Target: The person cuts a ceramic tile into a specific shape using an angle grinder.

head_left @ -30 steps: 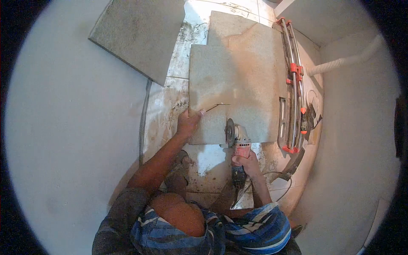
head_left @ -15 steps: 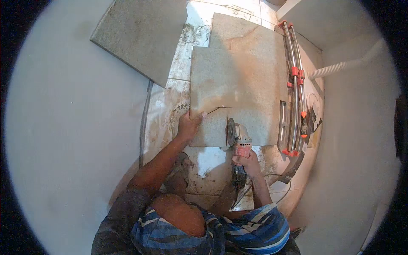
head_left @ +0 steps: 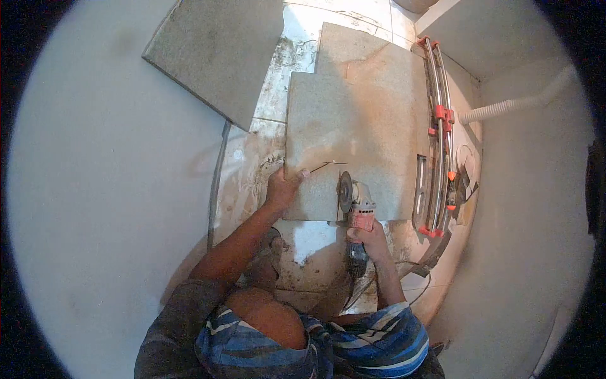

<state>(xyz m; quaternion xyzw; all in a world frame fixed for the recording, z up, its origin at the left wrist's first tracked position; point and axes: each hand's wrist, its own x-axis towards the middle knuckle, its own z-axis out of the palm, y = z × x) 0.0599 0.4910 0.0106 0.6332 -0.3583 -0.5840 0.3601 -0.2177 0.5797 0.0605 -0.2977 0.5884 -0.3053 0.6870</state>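
My right hand [head_left: 371,239] is wrapped round the red and black body of an angle grinder [head_left: 362,219]. The grinder's disc [head_left: 345,191] stands on edge over the near part of a grey tile [head_left: 341,114], beside a dark straight line running in from the near edge. Whether the disc touches the tile cannot be made out. My left hand [head_left: 282,191] grips the tile's left edge, thumb on top and the other fingers mostly hidden. From near the thumb, a thin dark angled line [head_left: 325,165] runs across the dusty surface.
Another tile [head_left: 360,50] lies under the far end. A large slab [head_left: 214,60] leans at the left wall. Along the right lies a tile cutter [head_left: 440,126] with metal rails and red fittings, near a white corrugated hose [head_left: 492,112]. A cable [head_left: 420,265] trails beside my right arm.
The view has shifted slightly. The grinder's disc appears a little farther from the tile's near edge. My left hand keeps its place on the tile's edge.
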